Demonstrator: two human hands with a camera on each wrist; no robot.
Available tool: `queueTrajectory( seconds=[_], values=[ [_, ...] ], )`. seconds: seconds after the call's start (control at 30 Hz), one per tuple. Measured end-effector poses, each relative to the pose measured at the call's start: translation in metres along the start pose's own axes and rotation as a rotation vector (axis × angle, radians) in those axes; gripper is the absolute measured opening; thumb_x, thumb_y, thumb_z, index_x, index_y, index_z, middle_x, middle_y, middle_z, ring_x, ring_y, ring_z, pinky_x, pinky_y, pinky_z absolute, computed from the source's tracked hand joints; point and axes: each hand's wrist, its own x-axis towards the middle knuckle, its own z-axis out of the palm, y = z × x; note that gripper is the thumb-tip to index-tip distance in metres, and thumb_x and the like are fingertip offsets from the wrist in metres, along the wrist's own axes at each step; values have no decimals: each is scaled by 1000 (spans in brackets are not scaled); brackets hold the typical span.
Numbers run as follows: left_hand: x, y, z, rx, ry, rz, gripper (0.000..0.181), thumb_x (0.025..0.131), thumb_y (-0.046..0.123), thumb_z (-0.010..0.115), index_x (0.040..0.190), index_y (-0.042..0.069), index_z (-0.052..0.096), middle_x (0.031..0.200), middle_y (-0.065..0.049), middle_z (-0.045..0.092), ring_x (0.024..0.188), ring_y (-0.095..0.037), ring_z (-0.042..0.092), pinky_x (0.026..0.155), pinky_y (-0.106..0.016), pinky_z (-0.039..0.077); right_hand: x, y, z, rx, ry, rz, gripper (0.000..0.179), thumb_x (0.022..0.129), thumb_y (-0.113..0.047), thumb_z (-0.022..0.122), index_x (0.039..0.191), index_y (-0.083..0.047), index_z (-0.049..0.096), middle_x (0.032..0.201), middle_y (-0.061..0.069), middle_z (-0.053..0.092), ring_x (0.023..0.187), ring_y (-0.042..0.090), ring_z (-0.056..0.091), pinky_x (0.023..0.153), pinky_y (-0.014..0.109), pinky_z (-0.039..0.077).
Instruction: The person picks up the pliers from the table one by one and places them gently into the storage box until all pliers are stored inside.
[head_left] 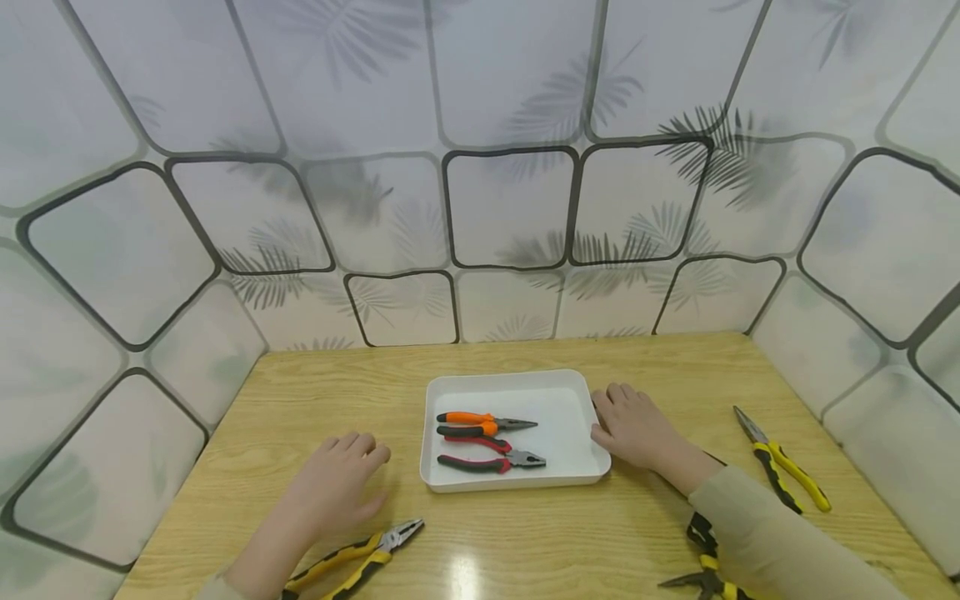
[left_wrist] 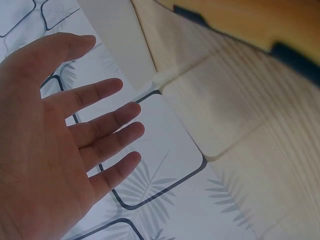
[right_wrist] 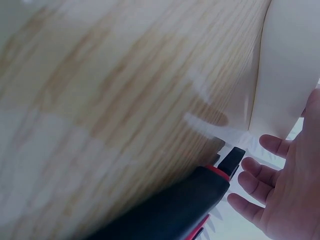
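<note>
Here, a worktop [head_left: 337, 375] of pale, yellowish wood grain stands between walls [head_left: 510, 208] printed with rounded frames and grey leaves, and a glare [head_left: 465, 575] shines near its front edge. The white tray [head_left: 558, 450] is on the middle, and in it lie orange pliers [head_left: 487, 427] and red pliers [head_left: 502, 462]. The left hand [head_left: 333, 483] is above the worktop, near the first yellow pliers [head_left: 384, 542]; the left wrist view shows its palm bare and its fingers loosely spread. The right hand [head_left: 637, 429] is at the right end of the tray. The right wrist view reveals what the arm mostly covers in the head view: a black-and-red tool [right_wrist: 200, 195], its tip just beside the relaxed fingers; whether they touch it, I cannot tell. Only the head view shows the second yellow pliers [head_left: 763, 450], far right, and the third yellow pliers [head_left: 708, 567], beside the sleeve [head_left: 772, 525].
</note>
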Motion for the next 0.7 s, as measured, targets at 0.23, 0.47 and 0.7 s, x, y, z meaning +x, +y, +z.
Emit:
queueTrajectory(
  seconds=[0.23,0.47,0.7],
  values=[
    [-7,2,2,-50,-46,-27,40,89,36,79,120,13,69,110,-2,64,106,-24,62,97,-50,53,0,0,0,1,2,4,29,97,-26,60,115,-3,60,92,9,48,80,23,41,68,38,37],
    [-15,3,8,-20,-54,-6,43,87,40,81,118,14,68,109,-1,64,104,-23,61,93,-48,53,-1,1,2,-4,-7,2,31,98,-28,59,116,-3,59,92,9,48,80,22,40,68,37,36],
    [-21,5,11,0,-3,9,39,84,40,81,112,17,68,101,3,61,96,-19,60,88,-46,53,0,1,1,-1,-8,7,29,98,-27,60,115,-4,59,92,9,48,80,23,41,68,38,37]
  ],
)
